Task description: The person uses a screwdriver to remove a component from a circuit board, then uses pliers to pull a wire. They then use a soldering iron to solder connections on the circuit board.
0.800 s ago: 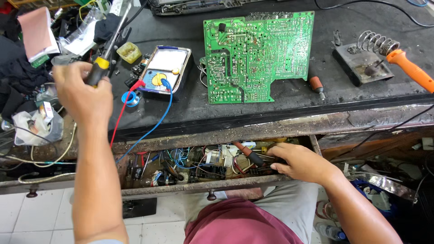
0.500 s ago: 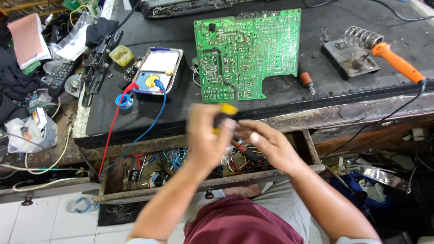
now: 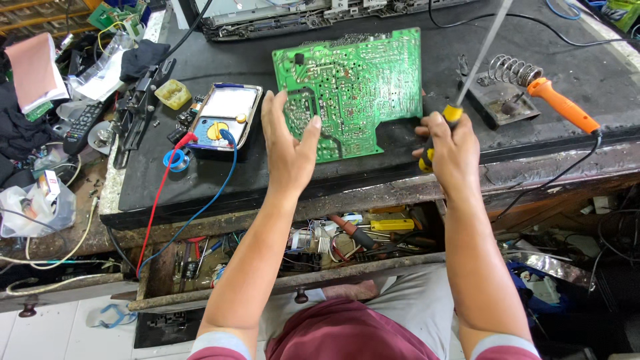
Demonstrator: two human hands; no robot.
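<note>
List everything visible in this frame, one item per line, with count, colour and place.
circuit board: one, green, middle of the bench mat
multimeter: one, blue and yellow dial, left of the board, red and blue leads attached
solder spool: one, blue, beside the meter
soldering iron: one, orange handle, in a coil stand at right
remote control: one, black, far left
open drawer: one, brown, under the bench, full of tools and parts
screwdriver: one, yellow-black handle, metal shaft pointing up
left hand: open, over the board's left edge
right hand: closed round the screwdriver handle
</note>
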